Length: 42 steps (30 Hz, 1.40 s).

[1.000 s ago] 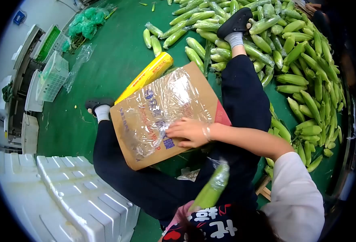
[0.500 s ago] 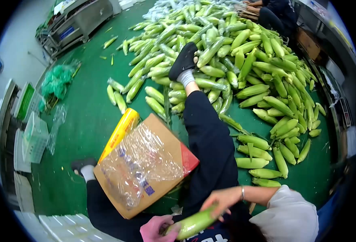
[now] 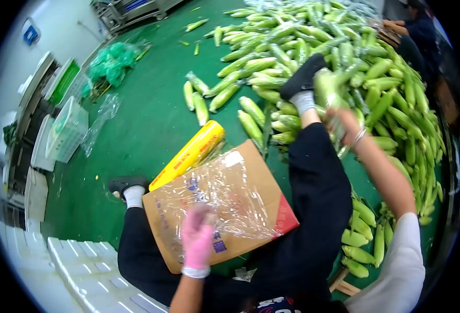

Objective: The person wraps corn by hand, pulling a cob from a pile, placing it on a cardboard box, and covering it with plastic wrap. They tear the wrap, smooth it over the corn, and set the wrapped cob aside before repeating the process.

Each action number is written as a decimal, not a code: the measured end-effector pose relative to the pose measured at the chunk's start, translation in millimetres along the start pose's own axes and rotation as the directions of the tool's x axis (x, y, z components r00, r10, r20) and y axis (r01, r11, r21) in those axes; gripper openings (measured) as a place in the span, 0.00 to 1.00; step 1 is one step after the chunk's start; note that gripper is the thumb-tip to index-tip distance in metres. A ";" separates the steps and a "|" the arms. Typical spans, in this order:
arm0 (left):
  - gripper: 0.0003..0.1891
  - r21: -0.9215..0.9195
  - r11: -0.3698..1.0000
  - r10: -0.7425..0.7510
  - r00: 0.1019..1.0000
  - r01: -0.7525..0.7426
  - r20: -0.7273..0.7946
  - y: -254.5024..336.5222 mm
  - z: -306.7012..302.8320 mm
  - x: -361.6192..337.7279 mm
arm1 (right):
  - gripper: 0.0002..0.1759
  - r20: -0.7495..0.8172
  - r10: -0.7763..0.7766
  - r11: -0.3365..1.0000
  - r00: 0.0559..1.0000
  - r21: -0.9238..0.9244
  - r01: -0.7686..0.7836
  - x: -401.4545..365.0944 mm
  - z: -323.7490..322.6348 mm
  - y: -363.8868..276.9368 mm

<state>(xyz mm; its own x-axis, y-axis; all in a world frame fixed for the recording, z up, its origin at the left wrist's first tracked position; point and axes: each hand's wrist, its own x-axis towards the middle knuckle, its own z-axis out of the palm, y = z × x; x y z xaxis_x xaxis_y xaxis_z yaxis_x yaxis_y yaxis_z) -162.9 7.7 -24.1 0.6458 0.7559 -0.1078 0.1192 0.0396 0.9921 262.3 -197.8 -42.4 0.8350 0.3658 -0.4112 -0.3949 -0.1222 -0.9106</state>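
Note:
My left hand point(image 3: 197, 235), in a pink glove, is over the cardboard box point(image 3: 162, 229) on my lap. Its blurred fingers look slightly apart, with nothing visible in them. Crumpled clear plastic film point(image 3: 240, 201) covers much of the box top. My right hand point(image 3: 344, 125), bare with a bracelet at the wrist, reaches out past my knee. It is closed around the lower end of a green ear of corn point(image 3: 328, 89), smeared by motion. This ear is just above the corn pile point(image 3: 271, 62), beside my dark shoe point(image 3: 303, 78).
A yellow film roll point(image 3: 188, 154) leans against the box. Loose ears point(image 3: 360, 253) lie by my right leg. White foam boxes point(image 3: 92, 274), a white basket point(image 3: 68, 133) and green netting point(image 3: 114, 62) are on the left. Another person point(image 3: 420, 31) sits at the far right.
My right hand has swung from my lap out to the pile with the corn. My left hand has let go of the ear and moved over the box. The view has shifted left.

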 end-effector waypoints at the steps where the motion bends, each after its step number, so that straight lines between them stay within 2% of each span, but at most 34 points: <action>1: 0.12 0.085 0.995 0.054 0.993 -0.046 -0.104 -0.7 -28.1 13.6 | 0.14 -0.059 -0.127 0.973 0.990 0.188 0.136 31.6 -9.5 -33.5; 2: 0.12 0.088 0.996 0.019 0.983 -0.003 -0.182 -3.8 -55.7 20.5 | 0.15 -0.085 -0.165 0.928 0.983 0.324 0.183 53.1 -8.3 -57.0; 3: 0.12 0.255 0.966 0.104 0.960 -0.036 -0.259 -26.3 -87.3 28.8 | 0.15 -0.118 -0.197 0.863 0.973 0.451 0.229 70.2 -0.1 -71.2; 5: 0.15 0.345 0.938 0.105 0.916 0.039 -0.388 -63.7 -133.3 35.9 | 0.17 0.060 -0.239 0.947 0.969 0.236 0.219 94.8 51.2 -42.9; 6: 0.17 0.580 0.814 0.268 0.905 -0.028 -0.332 -63.9 -134.0 41.6 | 0.18 0.182 -0.149 0.989 0.972 0.047 0.143 87.1 91.5 -31.6; 7: 0.18 0.775 0.626 0.406 0.885 -0.087 -0.228 -62.9 -134.9 48.5 | 0.25 0.193 -0.146 0.973 0.970 -0.151 0.176 94.9 134.5 -13.2; 9: 0.22 0.791 0.601 0.383 0.910 -0.115 -0.159 -68.4 -124.2 68.1 | 0.31 0.253 -0.285 0.892 0.925 -0.283 0.352 135.6 208.0 32.7; 10: 0.25 0.853 0.498 0.442 0.892 -0.155 -0.096 -79.5 -120.6 76.0 | 0.31 0.310 -0.254 0.844 0.916 -0.392 0.367 148.0 240.3 45.9; 11: 0.27 0.869 0.468 0.409 0.911 -0.163 -0.050 -72.0 -108.9 84.0 | 0.34 0.371 -0.152 0.803 0.916 -0.495 0.334 163.2 266.5 58.4; 12: 0.28 0.893 0.424 0.394 0.919 -0.149 -0.033 -70.8 -101.3 84.9 | 0.40 0.391 -0.160 0.716 0.906 -0.587 0.379 203.2 294.1 99.1; 13: 0.28 0.915 0.379 0.379 0.925 -0.140 -0.016 -70.9 -96.1 87.9 | 0.45 0.457 -0.130 0.634 0.880 -0.645 0.428 203.9 312.4 111.8; 14: 0.29 0.910 0.393 0.366 0.930 -0.130 -0.025 -75.0 -95.8 88.9 | 0.50 0.520 -0.099 0.545 0.849 -0.685 0.483 202.4 331.1 122.7; 15: 0.29 0.911 0.393 0.361 0.932 -0.128 -0.025 -75.7 -95.9 93.0 | 0.53 0.551 -0.056 0.551 0.833 -0.679 0.486 200.6 344.5 133.3; 17: 0.29 0.916 0.377 0.378 0.926 -0.140 -0.014 -77.5 -96.4 92.3 | 0.46 0.672 0.036 0.607 0.740 -0.602 0.518 207.7 353.8 156.0; 18: 0.29 0.915 0.380 0.371 0.928 -0.134 -0.018 -79.6 -96.6 90.8 | 0.46 0.673 0.044 0.607 0.738 -0.605 0.515 210.0 347.6 162.4; 20: 0.29 0.913 0.387 0.369 0.929 -0.132 -0.022 -79.4 -96.9 90.7 | 0.35 0.771 0.052 0.566 0.635 -0.547 0.617 207.1 324.1 154.0; 21: 0.29 0.911 0.390 0.368 0.930 -0.133 -0.021 -78.1 -97.5 89.4 | 0.27 0.677 0.079 0.518 0.731 -0.654 0.550 193.3 309.4 150.1; 23: 0.29 0.907 0.393 0.354 0.935 -0.153 0.004 -78.1 -95.8 85.5 | 0.22 0.590 0.029 0.746 0.807 -0.550 0.375 190.7 273.4 169.7; 25: 0.29 0.900 0.395 0.342 0.939 -0.186 0.044 -76.2 -88.7 80.6 | 0.20 0.510 0.119 0.705 0.852 -0.648 0.289 174.1 233.3 161.9; 26: 0.29 0.912 0.349 0.333 0.938 -0.216 0.095 -73.2 -82.2 79.1 | 0.23 0.536 0.200 0.747 0.820 -0.625 0.226 165.5 217.4 157.7; 27: 0.29 0.919 0.305 0.324 0.935 -0.248 0.145 -71.0 -75.5 77.3 | 0.25 0.570 0.195 0.630 0.798 -0.697 0.344 163.3 208.1 159.2; 28: 0.29 0.922 0.308 0.313 0.940 -0.233 0.134 -73.5 -74.9 75.6 | 0.25 0.573 0.151 0.531 0.806 -0.735 0.423 153.6 199.8 161.3; 30: 0.29 0.912 0.317 0.338 0.929 -0.262 0.149 -79.0 -80.8 76.9 | 0.24 0.573 0.085 0.330 0.815 -0.788 0.520 120.7 191.3 143.6; 31: 0.29 0.905 0.335 0.345 0.928 -0.262 0.141 -79.7 -84.6 74.3 | 0.22 0.588 -0.074 0.289 0.805 -0.760 0.582 108.1 176.4 140.4; 33: 0.28 0.921 0.300 0.332 0.932 -0.247 0.142 -76.6 -88.0 69.6 | 0.22 0.542 -0.225 0.003 0.810 -0.831 0.557 81.6 145.7 114.7; 34: 0.27 0.915 0.308 0.347 0.926 -0.261 0.147 -78.6 -90.4 68.9 | 0.29 0.552 -0.196 -0.143 0.811 -0.834 0.533 75.3 129.3 110.8; 35: 0.27 0.910 0.311 0.364 0.919 -0.276 0.154 -80.7 -91.9 68.1 | 0.29 0.544 -0.204 -0.147 0.814 -0.839 0.524 69.2 120.3 110.1; 37: 0.27 0.908 0.301 0.388 0.907 -0.293 0.164 -81.6 -90.5 68.1 | 0.38 0.389 0.146 -0.216 0.910 -0.885 0.413 61.5 108.1 107.6; 38: 0.27 0.911 0.291 0.398 0.903 -0.292 0.162 -82.0 -91.0 67.9 | 0.43 0.360 0.163 -0.252 0.919 -0.885 0.392 61.4 111.2 109.1; 39: 0.27 0.909 0.285 0.409 0.896 -0.304 0.172 -83.5 -92.2 67.1 | 0.41 0.390 0.106 -0.250 0.915 -0.880 0.404 61.1 111.7 112.1; 41: 0.27 0.903 0.296 0.417 0.893 -0.311 0.170 -86.8 -95.1 67.1 | 0.36 0.374 0.110 -0.200 0.921 -0.899 0.389 47.4 116.6 86.3; 42: 0.27 0.901 0.293 0.422 0.889 -0.319 0.177 -87.2 -94.8 69.0 | 0.35 0.372 0.027 -0.167 0.928 -0.913 0.372 50.8 110.5 78.5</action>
<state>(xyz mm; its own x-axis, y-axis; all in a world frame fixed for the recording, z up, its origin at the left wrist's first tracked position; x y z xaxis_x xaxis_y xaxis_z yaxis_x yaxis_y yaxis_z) -200.2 118.3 -111.9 0.7580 0.5729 0.3119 0.5087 -0.8185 0.2672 231.4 -86.8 -130.1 0.6211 0.6797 -0.3903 0.7262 -0.6863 -0.0396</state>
